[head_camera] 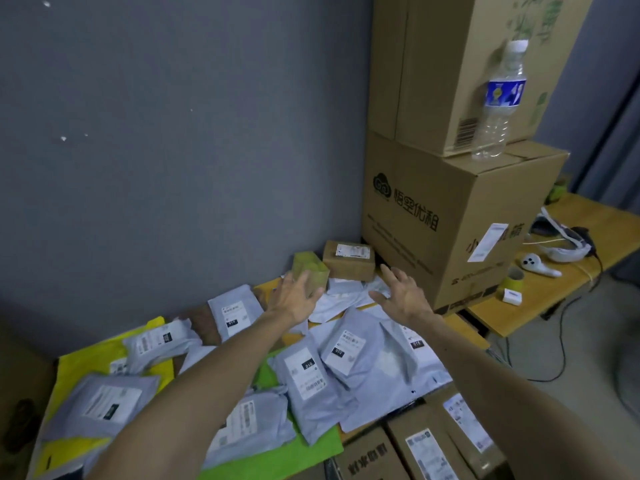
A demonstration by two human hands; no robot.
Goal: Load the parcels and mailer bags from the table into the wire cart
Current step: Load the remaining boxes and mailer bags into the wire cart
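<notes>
1. Nearest the camera, at the lower right, labelled cardboard parcels [426, 448] are packed side by side.
2. Just beyond them, grey mailer bags [308, 372] are spread in an overlapping heap, labels up, across a green mailer [311, 455] and a yellow mailer [90, 358] at the left.
3. Both bare forearms are stretched forward over this heap.
4. The left hand [294, 299] is held with its grip wide open and fingers fairly straight. The fingers are set against the near face of a small green-taped box [311, 268], though actual contact cannot be made out with certainty.
5. The right hand [403, 294] is raised with its grip open, fingers spread and nothing held. It is poised above crumpled white mailers [339, 299].
6. A small brown box [349, 259] with a white label is seen between and just beyond the two hands, beside the green-taped box.
7. Behind it, a large carton [450, 220] is stacked under an upper carton [450, 64], and a water bottle [498, 98] is stood upright on the lower one.
8. Further right, a wooden tabletop [595, 220] is occupied by a white headset [561, 244], a controller [535, 265] and a tape roll [514, 277].
9. The scene is closed off at the back by a grey wall [173, 133].
</notes>
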